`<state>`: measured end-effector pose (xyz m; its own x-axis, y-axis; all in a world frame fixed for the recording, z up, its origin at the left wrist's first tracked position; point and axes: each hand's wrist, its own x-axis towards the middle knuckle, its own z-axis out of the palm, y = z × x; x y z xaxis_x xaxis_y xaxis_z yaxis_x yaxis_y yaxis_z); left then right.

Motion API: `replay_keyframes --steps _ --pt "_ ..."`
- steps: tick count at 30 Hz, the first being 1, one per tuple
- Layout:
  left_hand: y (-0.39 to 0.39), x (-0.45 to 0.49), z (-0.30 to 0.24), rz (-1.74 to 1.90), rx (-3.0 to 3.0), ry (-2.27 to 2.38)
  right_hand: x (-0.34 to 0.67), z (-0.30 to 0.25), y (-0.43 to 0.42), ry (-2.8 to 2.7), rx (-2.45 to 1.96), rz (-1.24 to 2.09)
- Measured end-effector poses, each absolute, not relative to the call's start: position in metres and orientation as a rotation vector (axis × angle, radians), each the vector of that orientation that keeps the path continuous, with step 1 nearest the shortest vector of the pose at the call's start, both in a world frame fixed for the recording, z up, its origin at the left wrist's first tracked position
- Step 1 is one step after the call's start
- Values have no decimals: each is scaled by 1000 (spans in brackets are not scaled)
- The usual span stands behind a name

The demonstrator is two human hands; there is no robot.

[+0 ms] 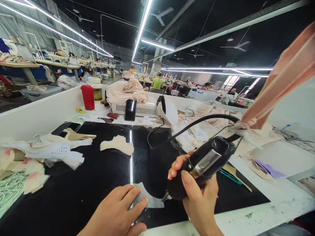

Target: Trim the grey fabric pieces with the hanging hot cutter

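Note:
My right hand [200, 198] is wrapped around a black handheld power tool [182, 183] with a thin metal tip. The tip meets the right end of a small, curved, translucent white fabric piece [154, 200] on the glossy black board [98, 196]. My left hand [120, 209] lies over the left part of this piece, its fingers stretched out and slightly bent. A black cable and a knotted pink fabric strip [283, 78] run up from the tool's rear. A cream stack of cut pieces [118, 145] lies farther back on the board.
Fabric scraps [56, 149] and green cord [12, 186] lie left. Behind stand a red cup [87, 97], a jar [95, 89], a black phone-like object [130, 109] and a vented white box [137, 109] under fabric. Teal-handled scissors [231, 177] lie right. People sit at distant tables.

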<state>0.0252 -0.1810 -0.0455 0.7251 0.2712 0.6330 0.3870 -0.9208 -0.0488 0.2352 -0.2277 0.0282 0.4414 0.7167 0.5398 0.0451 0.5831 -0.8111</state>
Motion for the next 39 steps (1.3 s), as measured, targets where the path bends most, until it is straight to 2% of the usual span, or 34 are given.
replay_keyframes --steps 3,7,14,18,22,39 --pt "-179 29 -63 -1111 -2709 -550 231 26 -228 -1051 -850 495" --pt "-178 30 -78 -1122 -2728 -564 227 24 -228 -1002 -857 499" --pt "-182 29 -60 -967 -2680 -573 232 23 -226 -1069 -855 468" --pt "-182 37 -42 -1005 -2674 -373 232 24 -227 -1086 -862 457" --pt "-184 50 -33 -837 -2791 -273 231 23 -228 -1084 -863 472" --pt "-188 63 -50 -991 -2764 -354 241 22 -228 -1040 -848 411"
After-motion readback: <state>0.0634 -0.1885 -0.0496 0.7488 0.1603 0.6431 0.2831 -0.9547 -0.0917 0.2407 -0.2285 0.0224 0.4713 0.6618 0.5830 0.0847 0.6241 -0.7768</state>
